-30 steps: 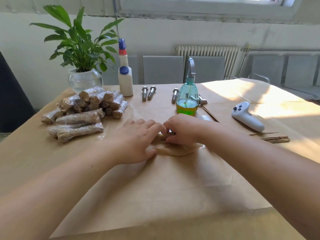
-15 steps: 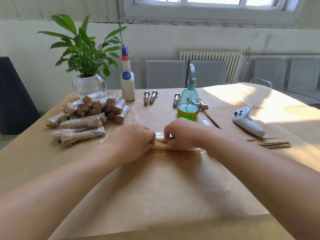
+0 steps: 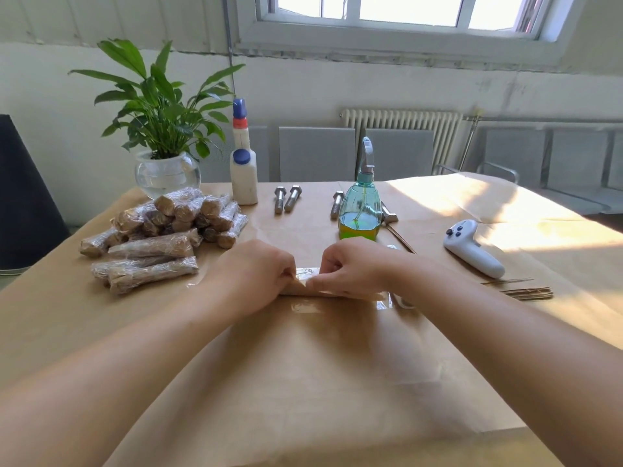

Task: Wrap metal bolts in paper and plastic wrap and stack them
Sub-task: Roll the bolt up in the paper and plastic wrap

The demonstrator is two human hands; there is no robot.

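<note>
Gripping the paper roll (image 3: 332, 292) at the middle of the table (image 3: 50, 308), with fingers of left hand (image 3: 251, 276) and right hand (image 3: 352, 267) curled and pinching its top edge. Lying on a brown paper sheet (image 3: 303, 382) with shiny plastic wrap (image 3: 305, 306) under. Stacked wrapped bolts (image 3: 161, 237) at left; bare bolts (image 3: 286, 198) behind, beside the spray bottle (image 3: 360, 210).

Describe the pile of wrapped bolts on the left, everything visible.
The pile of wrapped bolts lies on the paper-covered table, left of both hands and in front of the glass plant pot. Each is a brown paper roll under shiny clear plastic wrap. Short ones are stacked several layers high at the back, ends facing the camera; longer ones lie flat in front, lengthwise. Neither hand touches it.
</note>
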